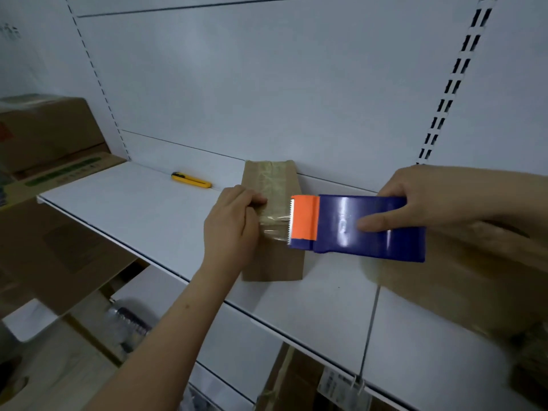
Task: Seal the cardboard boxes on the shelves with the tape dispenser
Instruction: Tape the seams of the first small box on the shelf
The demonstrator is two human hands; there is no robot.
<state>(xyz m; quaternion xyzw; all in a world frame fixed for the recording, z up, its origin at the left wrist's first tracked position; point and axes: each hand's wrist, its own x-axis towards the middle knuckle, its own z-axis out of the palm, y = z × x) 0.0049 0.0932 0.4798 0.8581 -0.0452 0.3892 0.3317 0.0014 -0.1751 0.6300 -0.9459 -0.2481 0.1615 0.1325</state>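
1. The left hand [229, 223] reaches in over the shelf's [142, 215] front edge, fingers curled, pinching the free end of the clear tape [274, 225] down on the small cardboard box [274, 262].
2. The right hand [439, 200] grips the blue tape dispenser [370, 226] from its right end, index finger laid along its top; its orange serrated head faces left, just above the box.
3. The box stands mid-shelf, its far end against the back edge, with tape already along its top.
4. A yellow utility knife [191, 180] lies at the shelf's back edge, left of the box.
5. Larger cardboard boxes [44, 129] are stacked beyond the shelf's left end.
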